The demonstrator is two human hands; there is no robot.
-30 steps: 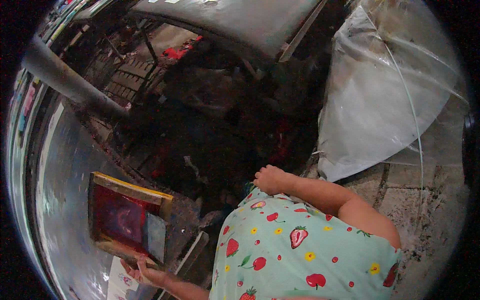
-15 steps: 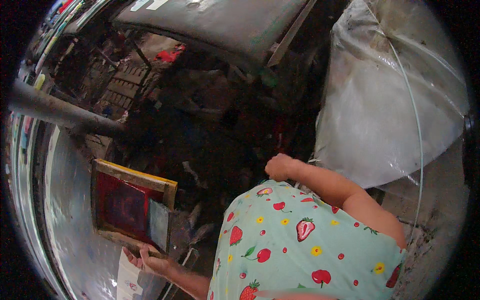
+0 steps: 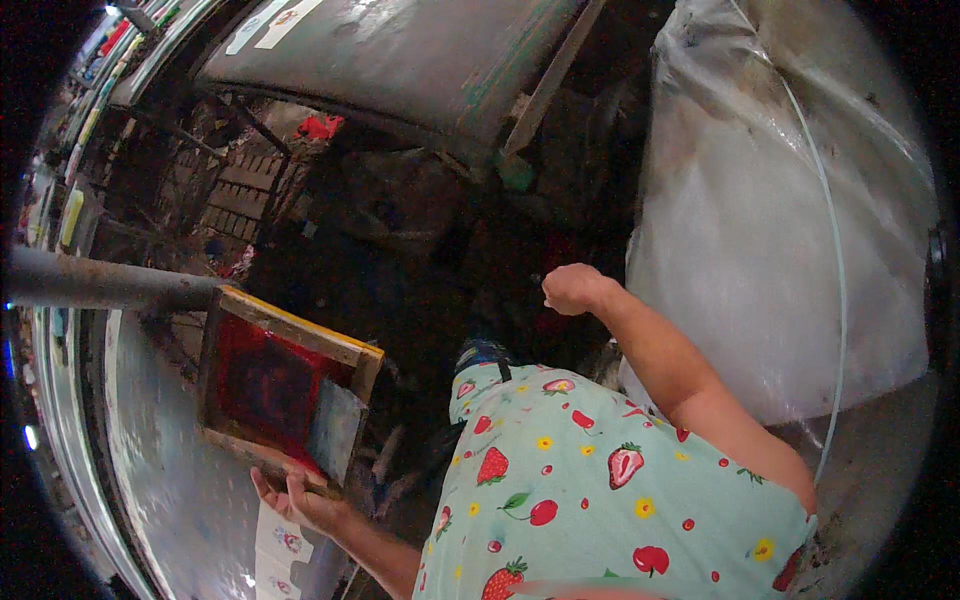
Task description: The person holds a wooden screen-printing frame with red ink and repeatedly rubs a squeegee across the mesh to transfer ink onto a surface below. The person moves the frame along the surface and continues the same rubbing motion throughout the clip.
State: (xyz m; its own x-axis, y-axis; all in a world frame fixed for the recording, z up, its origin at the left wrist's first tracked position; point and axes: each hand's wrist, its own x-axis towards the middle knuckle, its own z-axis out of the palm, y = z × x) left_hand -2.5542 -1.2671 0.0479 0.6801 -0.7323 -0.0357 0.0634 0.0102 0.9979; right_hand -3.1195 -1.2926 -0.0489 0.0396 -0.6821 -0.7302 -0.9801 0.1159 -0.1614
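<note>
My left hand grips the near edge of a wooden screen-printing frame. Red mesh with a dark patch fills most of the frame, and a greyish strip runs along its right side. One long edge of the wood is yellow. The frame is held tilted above the grey table at the left. My right hand is curled into a fist out in front of me, with nothing visible in it. Below my left hand, white cut pieces with small printed motifs lie on the table.
A long grey table runs along the left. A second dark tabletop stands ahead, with white pieces on it. A metal pipe juts in from the left. A big plastic-wrapped bundle stands at the right.
My left hand and the screen-printing frame have moved a little up and to the right in view. My right fist has risen and shifted slightly right. The surroundings have shifted with my head.
</note>
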